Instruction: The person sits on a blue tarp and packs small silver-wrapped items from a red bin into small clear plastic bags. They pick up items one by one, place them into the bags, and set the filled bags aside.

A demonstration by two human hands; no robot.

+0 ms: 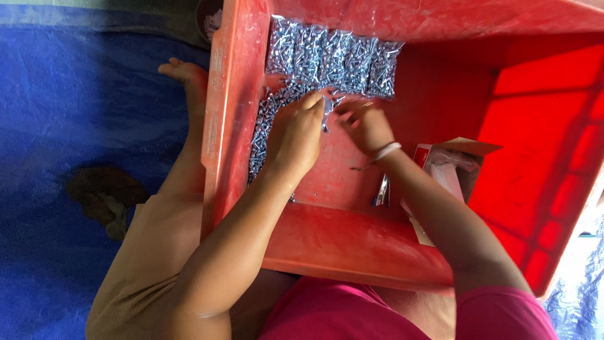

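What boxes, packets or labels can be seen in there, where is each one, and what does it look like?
Open cardboard box: inside the red crate, right of the right hand; small, red and white outside, brown flap raised, pale contents.
Raised moulded marking: on the crate's left rim, red on red.
Small shiny packet: on the crate floor near the right wrist; too small to tell more.

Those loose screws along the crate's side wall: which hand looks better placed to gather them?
Probably the left hand: it rests right over the loose screws by the crate wall. The right hand sits farther toward the middle.
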